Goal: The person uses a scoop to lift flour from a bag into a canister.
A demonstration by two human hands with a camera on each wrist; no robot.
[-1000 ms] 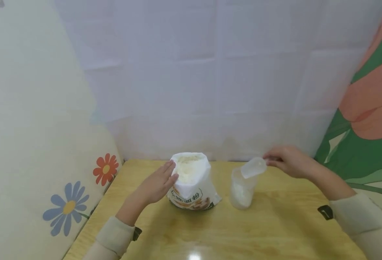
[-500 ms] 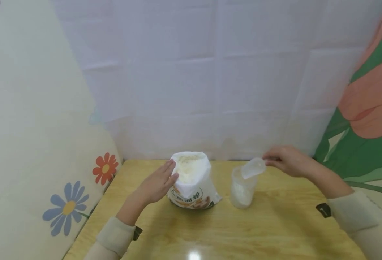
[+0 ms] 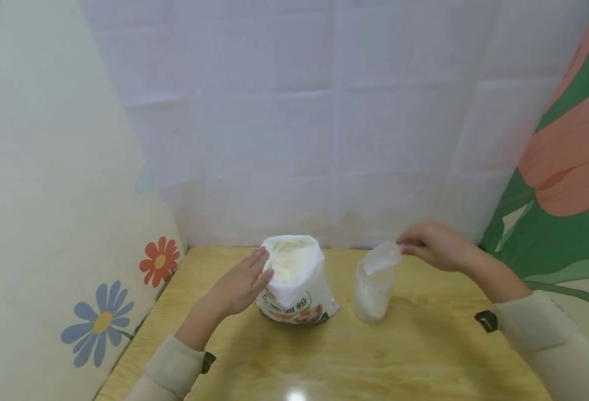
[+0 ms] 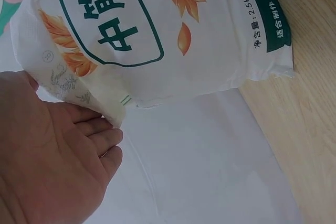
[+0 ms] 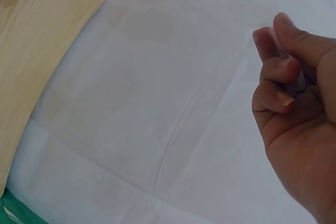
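An opened white flour bag (image 3: 299, 298), with white flour (image 3: 289, 262) showing at its mouth, stands on the table. My left hand (image 3: 239, 284) rests against its left rim, fingers mostly straight; in the left wrist view the hand (image 4: 58, 150) touches the bag's edge (image 4: 105, 95). My right hand (image 3: 437, 245) pinches the handle of a translucent plastic scoop (image 3: 383, 257), tilted down to the left over the mouth of a clear plastic container (image 3: 373, 301). White powder lies in the container. In the right wrist view, the right hand's (image 5: 299, 87) fingers are curled; the scoop's bowl is hardly seen.
The wooden table (image 3: 324, 362) backs onto a white cloth (image 3: 274, 122). A wall with painted flowers (image 3: 102, 322) stands at the left, and a green and pink mural (image 3: 570, 167) at the right.
My right hand and the scoop have shifted slightly left, further over the container's mouth. The left hand stays against the flour bag.
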